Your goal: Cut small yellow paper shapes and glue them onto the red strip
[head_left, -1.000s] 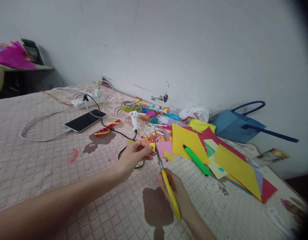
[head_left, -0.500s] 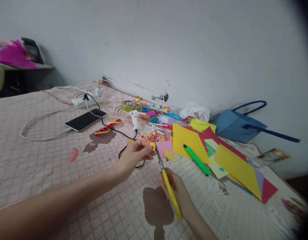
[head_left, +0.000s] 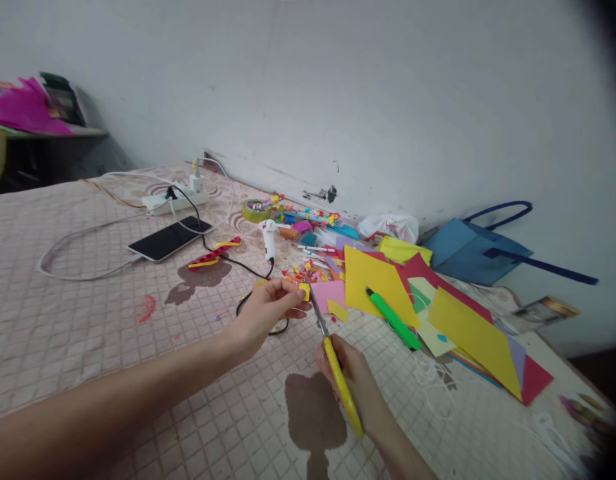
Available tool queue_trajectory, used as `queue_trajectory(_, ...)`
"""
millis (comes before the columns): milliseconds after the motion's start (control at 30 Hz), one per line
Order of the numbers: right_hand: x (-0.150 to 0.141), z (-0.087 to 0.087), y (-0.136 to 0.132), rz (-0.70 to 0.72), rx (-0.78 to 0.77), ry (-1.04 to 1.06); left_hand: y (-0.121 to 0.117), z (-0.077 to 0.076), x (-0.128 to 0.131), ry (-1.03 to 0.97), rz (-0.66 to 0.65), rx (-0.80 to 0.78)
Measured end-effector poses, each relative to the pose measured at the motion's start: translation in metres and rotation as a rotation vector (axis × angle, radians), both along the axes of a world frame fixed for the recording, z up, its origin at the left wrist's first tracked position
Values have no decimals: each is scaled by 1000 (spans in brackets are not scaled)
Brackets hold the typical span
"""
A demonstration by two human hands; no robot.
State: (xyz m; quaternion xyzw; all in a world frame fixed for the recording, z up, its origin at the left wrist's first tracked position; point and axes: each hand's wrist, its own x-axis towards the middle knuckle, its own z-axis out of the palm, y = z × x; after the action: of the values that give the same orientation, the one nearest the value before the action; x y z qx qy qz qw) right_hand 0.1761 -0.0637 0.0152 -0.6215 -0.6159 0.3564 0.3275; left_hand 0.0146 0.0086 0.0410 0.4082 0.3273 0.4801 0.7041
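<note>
My left hand (head_left: pixel 266 312) pinches a small yellow paper piece (head_left: pixel 305 291) between thumb and fingers, above the patterned bed cover (head_left: pixel 88 313). My right hand (head_left: pixel 355 381) grips yellow-handled scissors (head_left: pixel 338 375), whose blades point up to the edge of that piece. Just beyond lie a pink paper square (head_left: pixel 329 294) and a small yellow scrap (head_left: pixel 338 310). Further right, large yellow sheets (head_left: pixel 375 280) and red sheets spread out, with a green marker (head_left: pixel 393 319) lying across them.
A phone (head_left: pixel 169 239) on a cable, a power strip (head_left: pixel 174 199), a white glue gun (head_left: pixel 269 240) with black cord and a red-yellow strip (head_left: pixel 214 254) lie to the left. Tape, pens and scraps line the wall. A blue bag (head_left: pixel 471 248) sits right.
Almost nothing has moved. Both hands keep their hold, and the view has shifted very slightly.
</note>
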Motion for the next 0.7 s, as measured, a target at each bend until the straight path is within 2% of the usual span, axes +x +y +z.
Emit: queue_trajectory(700, 0, -1, 0, -27, -16, -41, 1, 2, -1, 15, 27, -4)
